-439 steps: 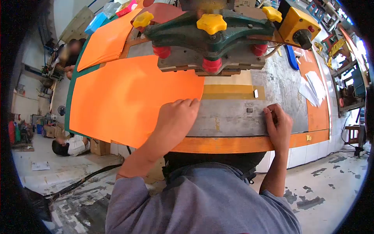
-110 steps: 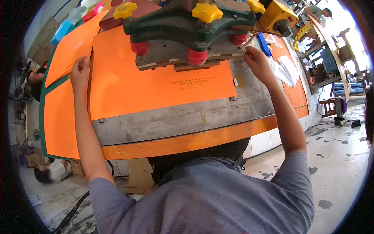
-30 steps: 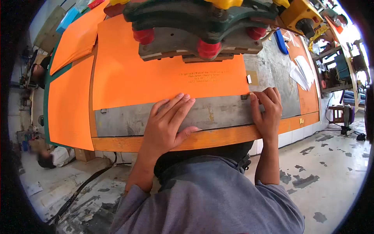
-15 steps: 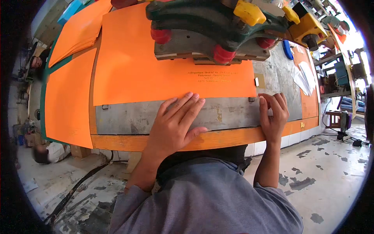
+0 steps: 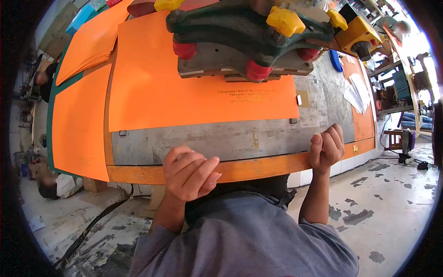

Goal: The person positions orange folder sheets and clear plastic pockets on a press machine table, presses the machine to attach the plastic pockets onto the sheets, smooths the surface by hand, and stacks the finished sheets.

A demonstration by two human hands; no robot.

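Observation:
A large orange sheet of paper (image 5: 157,87) lies on the grey metal plate (image 5: 221,143), with small dark printed lines near its right end. Above it stands a dark green press head (image 5: 240,34) with red rubber-like feet and yellow knobs, covering part of the sheet. My left hand (image 5: 189,173) hovers over the wooden front edge, off the sheet, its fingers loosely bent, apart and holding nothing. My right hand (image 5: 326,147) is closed in a fist above the plate's front right corner; no object shows in it.
At the left lie a stack of orange sheets (image 5: 90,44) and another orange sheet (image 5: 80,124). Small stops (image 5: 293,121) sit along the printed sheet's near edge. White papers (image 5: 357,94) rest at the right. A person (image 5: 60,184) is at the lower left.
My left hand has lifted off the sheet's near edge and drawn back toward me, fingers bending. My right hand has pulled back from the sheet's corner and curled in.

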